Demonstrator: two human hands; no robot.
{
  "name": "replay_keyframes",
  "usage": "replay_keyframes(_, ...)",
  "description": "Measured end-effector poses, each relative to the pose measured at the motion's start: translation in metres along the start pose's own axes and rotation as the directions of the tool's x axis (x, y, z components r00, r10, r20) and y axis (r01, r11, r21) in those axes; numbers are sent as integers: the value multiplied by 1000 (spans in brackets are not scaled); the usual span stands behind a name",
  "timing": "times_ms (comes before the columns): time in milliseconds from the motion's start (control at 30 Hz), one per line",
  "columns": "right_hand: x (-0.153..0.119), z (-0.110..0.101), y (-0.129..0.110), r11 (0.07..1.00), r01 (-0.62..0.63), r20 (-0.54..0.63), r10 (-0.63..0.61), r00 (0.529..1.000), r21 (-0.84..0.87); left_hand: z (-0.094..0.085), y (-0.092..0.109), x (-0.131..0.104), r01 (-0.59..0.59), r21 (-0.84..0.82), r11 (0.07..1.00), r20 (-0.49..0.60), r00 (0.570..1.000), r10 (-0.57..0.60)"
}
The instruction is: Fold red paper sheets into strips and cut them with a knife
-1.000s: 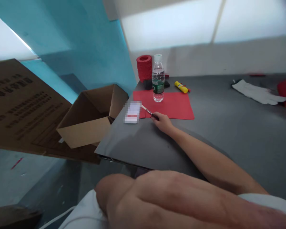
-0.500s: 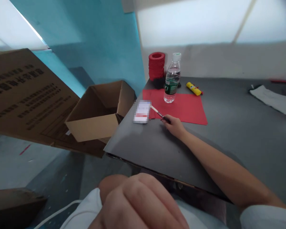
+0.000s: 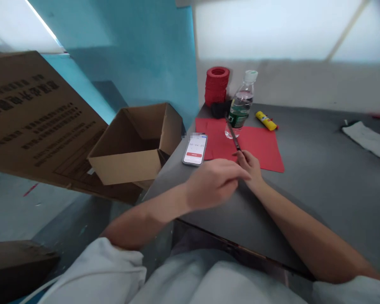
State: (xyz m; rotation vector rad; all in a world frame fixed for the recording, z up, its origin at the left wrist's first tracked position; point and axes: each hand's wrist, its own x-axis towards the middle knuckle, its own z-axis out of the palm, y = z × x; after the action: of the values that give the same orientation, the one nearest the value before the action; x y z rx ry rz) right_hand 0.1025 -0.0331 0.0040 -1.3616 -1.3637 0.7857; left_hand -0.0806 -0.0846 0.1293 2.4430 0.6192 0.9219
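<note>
Head camera view, clock positions read from the right hand with twelve o'clock at the top: the right hand (image 3: 251, 165) is closed around the dark handle of a slim knife-like tool (image 3: 234, 137), fingers folded, the tool's free end directed to eleven o'clock. The left hand (image 3: 213, 184) is at eight o'clock, blurred, palm down, its fingers reaching across to the right hand; from where I stand, I cannot tell whether the two hands touch, nor whether the left grip contains anything. The tool extends over a red sheet (image 3: 264, 152), and its free end overlaps the lower part of a clear bottle (image 3: 240, 112); contact cannot be confirmed. The bottle, with a white cap and green label, stands on the sheet just before twelve o'clock. A phone (image 3: 195, 148), screen up and lit, lies between nine and ten o'clock at the sheet's left end. A yellow tube (image 3: 266, 121) lies at one o'clock, beyond the sheet. A stack of red rings (image 3: 217, 86) stands at eleven o'clock, with a black object (image 3: 219, 109) just in front. A white glove (image 3: 367, 138) rests on the grey table (image 3: 316, 169) before three o'clock. Off the table, an open carton (image 3: 129, 168) is at nine o'clock, beside a printed cardboard panel (image 3: 34, 114).
</note>
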Motion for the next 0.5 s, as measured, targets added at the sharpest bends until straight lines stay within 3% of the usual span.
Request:
replay_keyframes(100, 6, -3, 5, 998, 22, -122, -29, 992, -56, 15, -24, 12, 127, 79, 989, 233, 962, -143)
replay_keyframes(233, 22, -6, 13, 984, 60, -172, -89, 981, -166, 44, -36, 8, 42, 171, 984, 487, 865, -122)
replay_keyframes(300, 32, -14, 13, 972, 96, -142, -128, 982, -213, 61, -49, 7, 19, 251, 968, 491, 859, -144)
replay_keyframes(400, 39, -40, 13, 932, 158, -62, -188, 980, -326, 81, -69, 13, 32, 333, 942, 424, 888, -180)
replay_keyframes(500, 32, -84, 18, 864, 199, 15, -217, 976, -462, 81, -64, 20, 24, 325, 945, 398, 903, -160)
